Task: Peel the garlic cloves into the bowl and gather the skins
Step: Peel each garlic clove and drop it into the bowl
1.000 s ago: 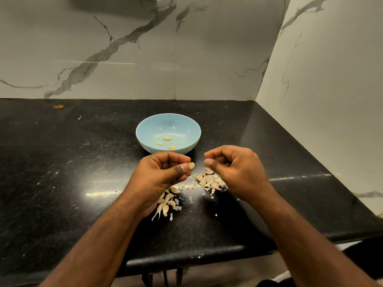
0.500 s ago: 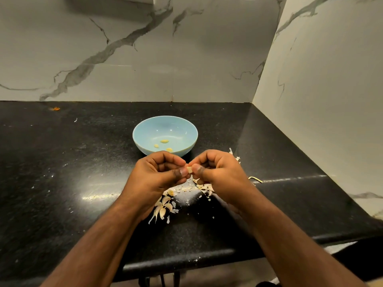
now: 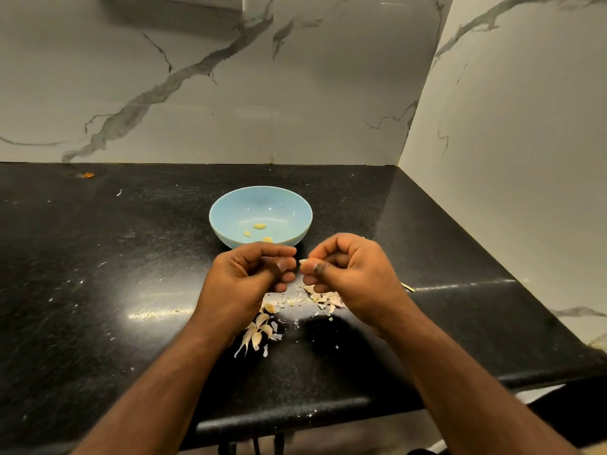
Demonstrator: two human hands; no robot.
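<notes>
Right hand [image 3: 354, 274] pinches a small garlic clove [image 3: 303, 261] just short of the blue bowl [image 3: 230, 205]; left hand [image 3: 249, 277], curled beside it, holds nothing discernible. A slip could drop the clove among skins [image 3: 323, 298] beneath.

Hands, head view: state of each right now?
Left hand: fingers curled, contents cannot be told.
Right hand: pinching a small garlic clove at its fingertips.

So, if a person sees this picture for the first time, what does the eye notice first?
Probably the two hands at the centre: the right hand pinches a small pale garlic clove, and the left hand is curled beside it. Behind them stands the round light-blue bowl holding three peeled cloves, and papery skins lie scattered on the black countertop.
</notes>
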